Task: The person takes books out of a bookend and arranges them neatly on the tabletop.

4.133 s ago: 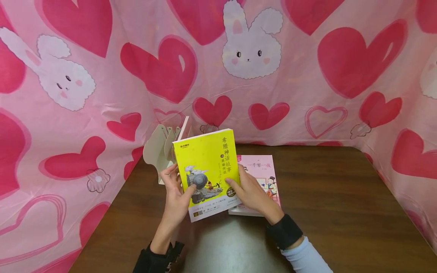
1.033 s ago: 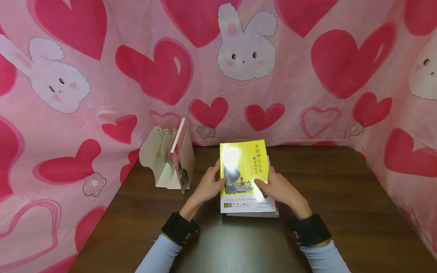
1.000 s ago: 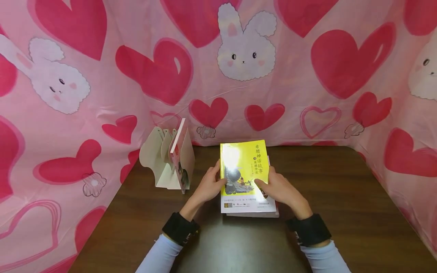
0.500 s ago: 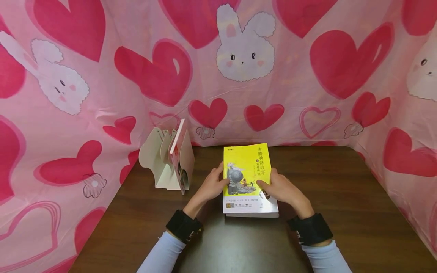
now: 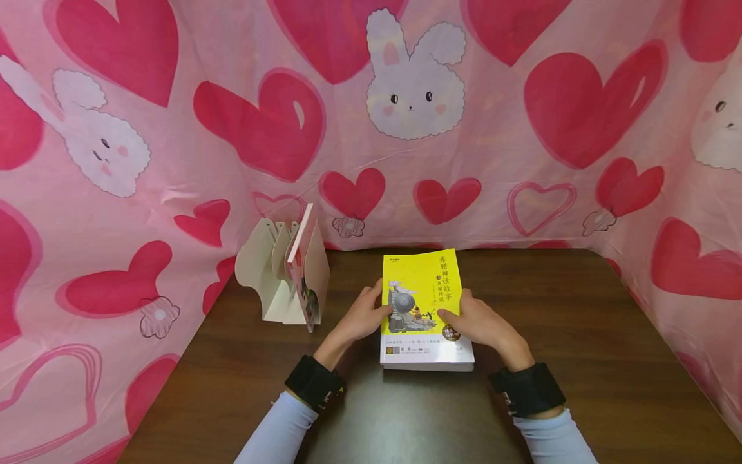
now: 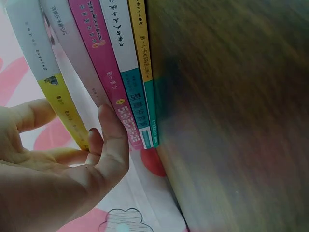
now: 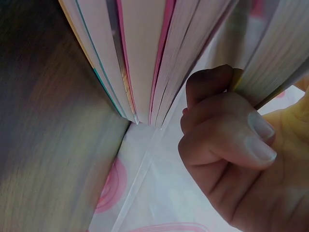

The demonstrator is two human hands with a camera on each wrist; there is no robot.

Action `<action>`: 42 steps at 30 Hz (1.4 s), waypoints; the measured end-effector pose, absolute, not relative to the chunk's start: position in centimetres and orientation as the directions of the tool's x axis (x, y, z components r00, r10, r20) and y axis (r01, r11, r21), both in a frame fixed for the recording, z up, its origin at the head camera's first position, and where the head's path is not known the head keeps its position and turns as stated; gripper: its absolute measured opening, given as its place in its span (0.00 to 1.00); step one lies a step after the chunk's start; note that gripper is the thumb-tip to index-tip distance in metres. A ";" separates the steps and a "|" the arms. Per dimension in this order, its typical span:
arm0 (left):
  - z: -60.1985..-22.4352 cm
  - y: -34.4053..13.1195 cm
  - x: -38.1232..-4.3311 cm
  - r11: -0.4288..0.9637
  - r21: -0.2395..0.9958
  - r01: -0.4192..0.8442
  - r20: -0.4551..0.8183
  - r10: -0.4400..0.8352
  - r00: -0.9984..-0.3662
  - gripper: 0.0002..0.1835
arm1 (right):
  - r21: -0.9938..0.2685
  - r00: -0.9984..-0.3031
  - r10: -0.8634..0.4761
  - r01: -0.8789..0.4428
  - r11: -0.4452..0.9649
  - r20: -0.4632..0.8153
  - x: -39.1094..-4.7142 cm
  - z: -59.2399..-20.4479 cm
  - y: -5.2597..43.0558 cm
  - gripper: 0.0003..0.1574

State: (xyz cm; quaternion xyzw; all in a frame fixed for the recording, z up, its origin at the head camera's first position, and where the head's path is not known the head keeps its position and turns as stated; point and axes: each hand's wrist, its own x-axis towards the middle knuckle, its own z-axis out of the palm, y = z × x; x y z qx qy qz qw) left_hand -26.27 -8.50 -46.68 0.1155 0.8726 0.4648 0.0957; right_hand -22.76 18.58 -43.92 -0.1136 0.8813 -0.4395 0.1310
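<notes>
In the head view, a yellow paperback book (image 5: 417, 283) with a white lower band lies level between both hands. My left hand (image 5: 362, 316) grips its left edge, thumb on the cover. The right hand (image 5: 487, 322) grips the right edge the same way, its fingers (image 7: 217, 130) curled beneath. Under it is a stack of several books, mostly hidden from above. The left wrist view shows their spines: a pale pink book (image 6: 72, 46), a magenta book (image 6: 104, 58), a white and teal book (image 6: 126, 63) and a yellow and green book (image 6: 144, 48). A gap separates the yellow book from the stack.
A cream desktop file holder (image 5: 255, 267) stands on the left of the dark wooden table (image 5: 580, 361), with one thin book (image 5: 303, 277) upright in its right slot. Pink heart-and-rabbit cloth (image 5: 498, 148) hangs around the table's back and sides.
Both hands have carried the yellow book from beside the file holder rightward over the stack, covering the pink book. During the last second it shifted slightly right and lower in view, lining up with the stack.
</notes>
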 end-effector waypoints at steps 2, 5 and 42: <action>-46.8 -8.4 -26.3 0.544 0.833 0.102 -0.070 0.286 -0.956 0.41 | -0.805 -0.939 -0.319 -0.087 0.586 -0.131 -22.8 -44.0 18.6 0.37; -46.8 -8.3 -26.4 0.546 0.832 0.098 -0.073 0.283 -0.956 0.41 | -0.800 -0.939 -0.316 -0.087 0.594 -0.133 -22.9 -44.2 18.7 0.38; -47.5 -7.8 -26.9 0.597 0.800 0.066 -0.124 0.271 -0.955 0.40 | -0.756 -0.949 -0.266 -0.047 0.653 -0.171 -23.1 -44.4 18.9 0.41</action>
